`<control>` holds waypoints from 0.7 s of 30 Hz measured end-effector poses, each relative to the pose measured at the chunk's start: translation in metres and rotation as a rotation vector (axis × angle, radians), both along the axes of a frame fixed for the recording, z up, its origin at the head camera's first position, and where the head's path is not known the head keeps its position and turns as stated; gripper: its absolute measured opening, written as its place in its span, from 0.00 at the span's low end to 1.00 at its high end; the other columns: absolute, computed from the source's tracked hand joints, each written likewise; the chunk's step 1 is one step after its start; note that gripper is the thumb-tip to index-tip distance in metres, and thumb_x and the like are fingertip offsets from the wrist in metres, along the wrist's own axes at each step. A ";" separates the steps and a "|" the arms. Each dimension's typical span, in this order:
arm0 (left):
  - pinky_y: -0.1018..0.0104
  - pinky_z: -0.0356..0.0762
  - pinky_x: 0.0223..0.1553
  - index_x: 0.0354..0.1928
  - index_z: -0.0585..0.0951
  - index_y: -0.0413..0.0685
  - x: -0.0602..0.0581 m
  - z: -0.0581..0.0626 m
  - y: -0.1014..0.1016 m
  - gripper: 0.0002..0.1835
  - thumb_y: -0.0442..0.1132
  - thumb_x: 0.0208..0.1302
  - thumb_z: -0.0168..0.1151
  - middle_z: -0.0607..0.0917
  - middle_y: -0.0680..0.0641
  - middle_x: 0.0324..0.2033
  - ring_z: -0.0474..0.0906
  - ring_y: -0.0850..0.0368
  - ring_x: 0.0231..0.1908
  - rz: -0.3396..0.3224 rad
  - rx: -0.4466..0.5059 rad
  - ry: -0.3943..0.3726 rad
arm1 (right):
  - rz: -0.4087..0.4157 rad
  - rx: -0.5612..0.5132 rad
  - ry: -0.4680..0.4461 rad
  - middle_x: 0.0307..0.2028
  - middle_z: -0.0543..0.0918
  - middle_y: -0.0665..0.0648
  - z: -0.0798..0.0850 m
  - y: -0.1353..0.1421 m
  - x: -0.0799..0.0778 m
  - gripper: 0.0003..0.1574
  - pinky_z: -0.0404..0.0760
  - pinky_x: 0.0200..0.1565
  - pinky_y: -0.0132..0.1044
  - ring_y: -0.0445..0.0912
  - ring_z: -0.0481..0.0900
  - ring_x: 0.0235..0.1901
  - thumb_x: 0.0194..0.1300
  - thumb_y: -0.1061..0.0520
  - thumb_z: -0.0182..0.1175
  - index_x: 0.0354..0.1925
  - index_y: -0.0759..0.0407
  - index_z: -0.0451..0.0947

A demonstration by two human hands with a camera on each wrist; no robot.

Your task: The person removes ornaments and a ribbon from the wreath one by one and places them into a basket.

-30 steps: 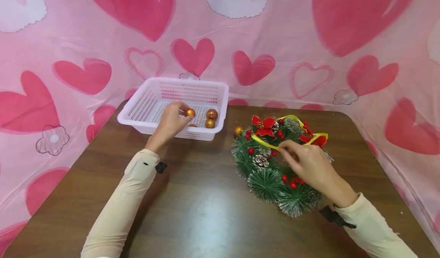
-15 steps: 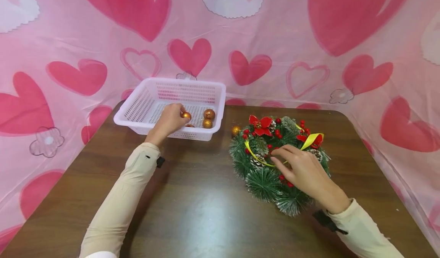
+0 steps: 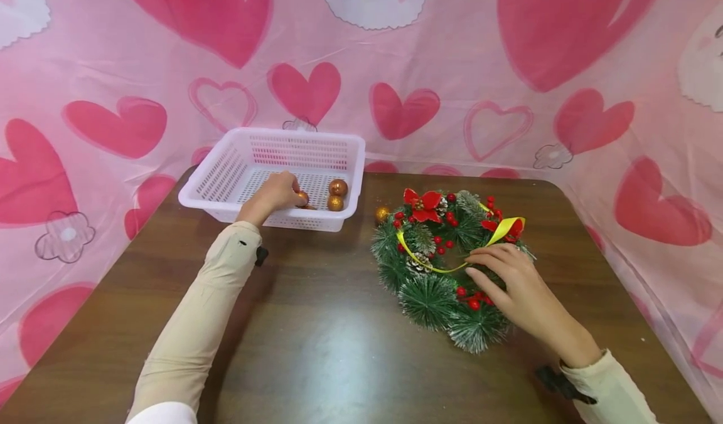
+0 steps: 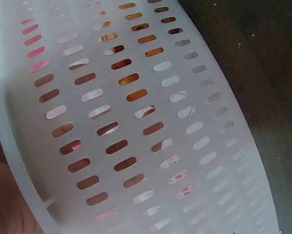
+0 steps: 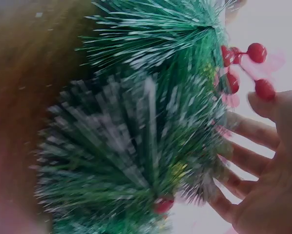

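My left hand [image 3: 275, 193] reaches over the near rim of a white plastic basket [image 3: 203, 202]. Its thumb and fingers pinch a gold bauble [image 3: 303, 197] low inside. In the left wrist view the slotted basket wall [image 4: 94, 139] hides most of that hand. On the right lies a green Christmas wreath [image 3: 426, 302] with red berries, red flowers and pinecones. Over it hovers my right hand [image 3: 519, 289], fingertips right at a loose yellow ribbon [image 3: 498, 232]. The right wrist view shows that hand's fingers [image 5: 251, 158] spread and relaxed beside the wreath's bristles [image 5: 126, 141].
Two more baubles, one shiny brown [image 3: 338, 187] and one glittery gold [image 3: 335, 202], sit at the basket's right side. Another gold bauble [image 3: 382, 214] lies on the brown table [image 3: 316, 349] at the wreath's left edge. A pink heart-printed cloth [image 3: 282, 22] hangs behind.
My left hand has lowered the gold bauble deeper into the basket. The right hand has let the ribbon go slack; the ribbon has dropped onto the wreath.
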State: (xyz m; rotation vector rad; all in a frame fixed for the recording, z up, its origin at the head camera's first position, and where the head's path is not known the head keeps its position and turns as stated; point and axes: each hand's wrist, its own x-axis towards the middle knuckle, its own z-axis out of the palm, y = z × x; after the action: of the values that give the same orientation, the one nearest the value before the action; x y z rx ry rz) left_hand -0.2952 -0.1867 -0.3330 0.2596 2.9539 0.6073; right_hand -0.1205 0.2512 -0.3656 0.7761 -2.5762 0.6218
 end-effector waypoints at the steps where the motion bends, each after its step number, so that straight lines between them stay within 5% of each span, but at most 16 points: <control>1: 0.48 0.75 0.47 0.44 0.80 0.31 0.000 0.000 0.000 0.19 0.42 0.60 0.67 0.83 0.33 0.45 0.77 0.41 0.43 0.000 0.001 -0.010 | -0.006 -0.020 -0.010 0.48 0.84 0.56 -0.001 0.002 0.001 0.14 0.67 0.55 0.57 0.50 0.74 0.53 0.62 0.60 0.68 0.47 0.56 0.84; 7: 0.47 0.74 0.50 0.49 0.77 0.30 0.004 -0.001 0.002 0.20 0.41 0.64 0.63 0.81 0.32 0.48 0.75 0.41 0.45 0.026 0.043 0.003 | -0.048 -0.072 -0.031 0.50 0.84 0.57 -0.009 0.015 0.006 0.14 0.61 0.58 0.65 0.54 0.73 0.55 0.63 0.62 0.67 0.49 0.58 0.84; 12: 0.45 0.74 0.51 0.48 0.79 0.30 0.012 -0.004 0.011 0.16 0.36 0.63 0.62 0.82 0.31 0.47 0.77 0.38 0.47 0.005 0.119 0.231 | -0.072 -0.061 -0.047 0.55 0.82 0.60 -0.015 0.021 0.011 0.14 0.60 0.58 0.67 0.59 0.73 0.58 0.65 0.59 0.66 0.50 0.59 0.83; 21: 0.47 0.73 0.52 0.43 0.81 0.33 0.037 0.002 0.058 0.10 0.32 0.62 0.63 0.83 0.34 0.44 0.77 0.39 0.48 -0.146 0.270 0.576 | -0.066 -0.078 -0.041 0.56 0.81 0.58 -0.022 0.023 0.010 0.14 0.61 0.61 0.66 0.55 0.73 0.58 0.64 0.61 0.67 0.49 0.59 0.84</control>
State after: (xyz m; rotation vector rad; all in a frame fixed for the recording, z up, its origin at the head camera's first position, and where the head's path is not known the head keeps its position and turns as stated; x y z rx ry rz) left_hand -0.2583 -0.1283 -0.3309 0.7894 3.3271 1.0660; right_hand -0.1102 0.2739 -0.3876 0.6563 -2.5854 0.7203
